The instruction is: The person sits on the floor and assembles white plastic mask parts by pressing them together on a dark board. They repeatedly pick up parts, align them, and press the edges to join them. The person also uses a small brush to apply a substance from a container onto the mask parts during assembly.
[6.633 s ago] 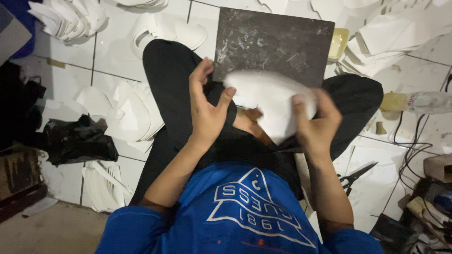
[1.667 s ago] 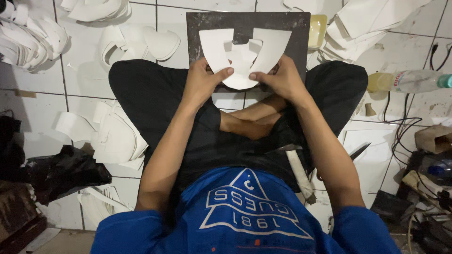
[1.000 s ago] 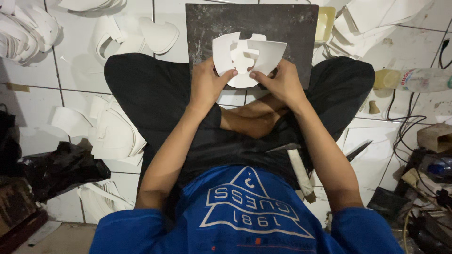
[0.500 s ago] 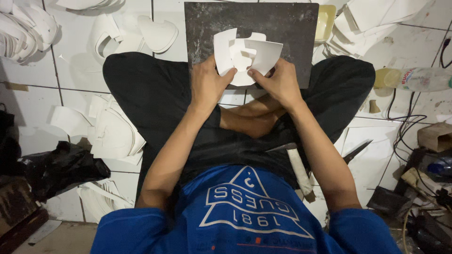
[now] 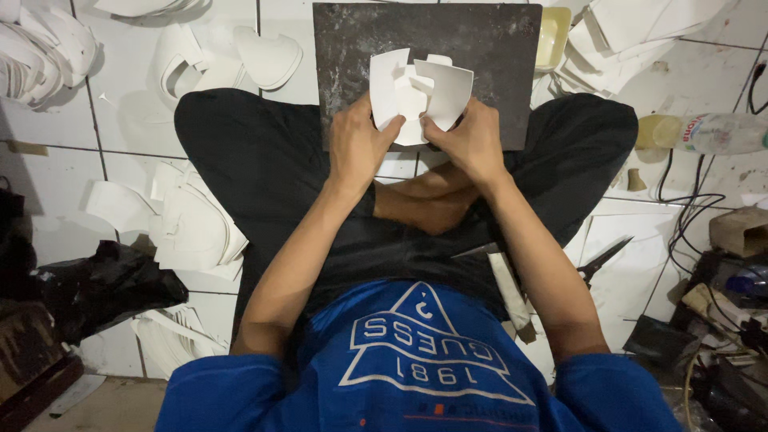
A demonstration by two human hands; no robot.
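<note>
Hidden and cut off

The white piece's [image 5: 416, 92] lower edge is covered by both hands' fingers; the dark slab's [image 5: 480, 48] top runs off the frame; scissors [image 5: 602, 260] lie half behind the right forearm.

Both forearms reached forward over the crossed legs, left hand [image 5: 360, 148] and right hand [image 5: 472, 144] close together, fingers curled in a pinching grip.

White cutout [image 5: 416, 92] over a dark grey slab [image 5: 488, 48] with pale speckles. Black trousers [image 5: 264, 160], blue shirt [image 5: 424, 376] with a white triangle print. Floor tiles [image 5: 128, 88] are white, loads more white pieces [image 5: 192, 232] on the left. Black bag [image 5: 96, 288] near left, yellowish tub [image 5: 552, 36] far right.
</note>
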